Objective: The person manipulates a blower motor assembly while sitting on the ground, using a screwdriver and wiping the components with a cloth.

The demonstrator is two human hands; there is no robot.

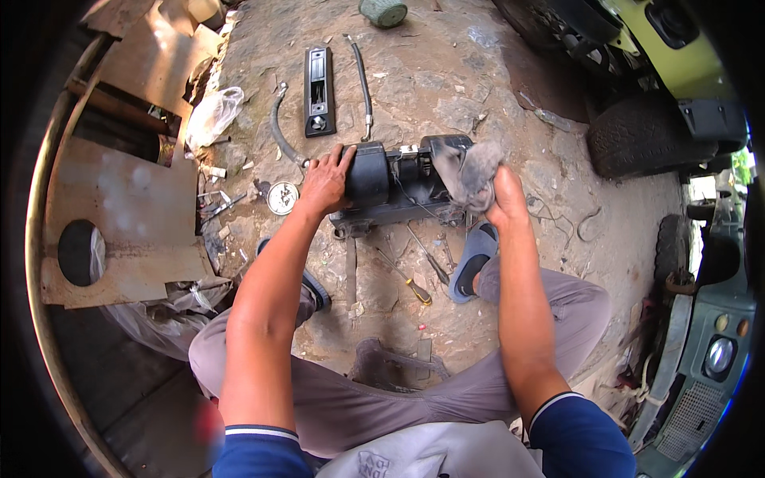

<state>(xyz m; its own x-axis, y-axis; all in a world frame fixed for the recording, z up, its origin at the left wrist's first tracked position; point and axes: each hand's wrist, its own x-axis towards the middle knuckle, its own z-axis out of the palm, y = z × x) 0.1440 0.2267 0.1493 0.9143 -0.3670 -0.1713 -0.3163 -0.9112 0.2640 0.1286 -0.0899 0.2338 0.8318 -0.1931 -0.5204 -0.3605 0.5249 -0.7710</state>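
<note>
A black plastic housing (368, 177) with two rounded drum-like ends and a wire across its middle lies on the ground in front of me. My left hand (325, 182) grips its left drum, fingers curled over the top. In my right hand (505, 197) is a crumpled grey rag (480, 171), bunched against the right drum and covering part of it. Just below the housing lie a screwdriver with a yellow and black handle (418, 293) and a darker screwdriver (437, 268).
Beyond the housing are a long black panel (319, 92), a thin hose (360, 84) and a thicker hose (277, 127). A round tin (282, 197) sits left of my hand. Cut sheet panels (119, 215) stand at left; a vehicle tire (649, 135) is at right.
</note>
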